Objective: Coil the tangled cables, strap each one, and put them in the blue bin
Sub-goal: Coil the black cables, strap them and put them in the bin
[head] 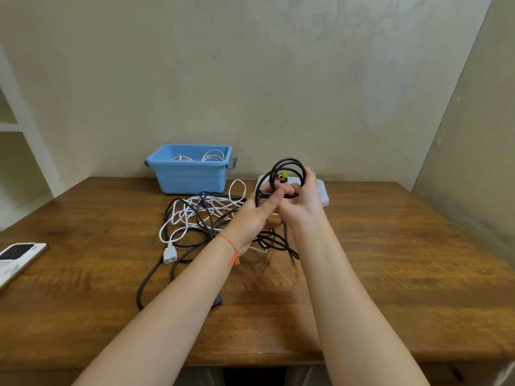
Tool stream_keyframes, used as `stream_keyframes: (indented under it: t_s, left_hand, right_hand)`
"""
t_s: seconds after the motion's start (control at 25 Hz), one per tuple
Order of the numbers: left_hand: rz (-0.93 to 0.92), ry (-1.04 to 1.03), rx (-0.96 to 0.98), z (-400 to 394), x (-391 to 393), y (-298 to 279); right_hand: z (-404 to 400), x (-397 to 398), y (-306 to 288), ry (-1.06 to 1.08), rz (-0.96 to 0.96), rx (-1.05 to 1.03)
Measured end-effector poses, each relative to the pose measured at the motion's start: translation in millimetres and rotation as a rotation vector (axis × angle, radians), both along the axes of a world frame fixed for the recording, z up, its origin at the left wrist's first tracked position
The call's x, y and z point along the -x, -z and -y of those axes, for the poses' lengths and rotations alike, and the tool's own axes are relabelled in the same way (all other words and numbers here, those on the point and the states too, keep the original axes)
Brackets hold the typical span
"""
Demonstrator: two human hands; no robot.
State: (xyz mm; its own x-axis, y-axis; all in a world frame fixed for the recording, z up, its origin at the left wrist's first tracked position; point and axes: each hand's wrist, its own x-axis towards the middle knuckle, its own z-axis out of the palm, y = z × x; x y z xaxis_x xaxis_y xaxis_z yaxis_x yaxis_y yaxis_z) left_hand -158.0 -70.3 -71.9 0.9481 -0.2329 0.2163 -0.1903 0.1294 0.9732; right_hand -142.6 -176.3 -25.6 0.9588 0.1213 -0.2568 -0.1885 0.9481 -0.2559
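Both hands raised over tangled cables [206,218] on wooden table [390,260]; left hand [259,210] and right hand [302,203] grip black cable coil [288,169]; blue bin [189,168] behind. Pinch loops flat, keep yellow strap [283,176] snug, free trailing end before strapping

Bin [192,178] at table's [390,260] back, tangled cables [200,218] before it, perhaps a phone [16,257] far left.

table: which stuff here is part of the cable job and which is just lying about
Job:
black coil, held in both hands
yellow strap
tangle
blue bin, white coils inside
white tray, probably for straps

Lying about:
phone
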Motion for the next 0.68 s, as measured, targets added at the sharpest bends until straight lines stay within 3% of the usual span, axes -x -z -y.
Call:
stream_keyframes:
  t_s: [0.12, 0.32, 0.44, 0.56, 0.68]
  left_hand:
    - [-0.017, -0.157, 0.009, 7.5, -2.4, -9.4]
    - [-0.062, -0.418, 0.067, 14.7, -7.0, -15.3]
    - [-0.022, -0.506, 0.053, 4.2, -13.6, -19.0]
    - [-0.035, -0.409, -0.058, -13.8, -21.4, -21.2]
    - [-0.066, -0.234, -0.29, -17.8, -16.7, -28.6]
  right_hand:
    - [-10.3, -5.1, 9.6, -0.048, 0.006, 0.047]
    - [-32.3, -4.8, 22.5, -0.085, 0.04, 0.308]
    - [-28.0, -6.7, 28.2, -0.048, -0.003, 0.59]
    - [-11.1, -7.4, 19.9, 0.023, 0.029, 0.842]
    - [-3.4, -7.1, 10.4, -0.061, 0.224, 1.012]
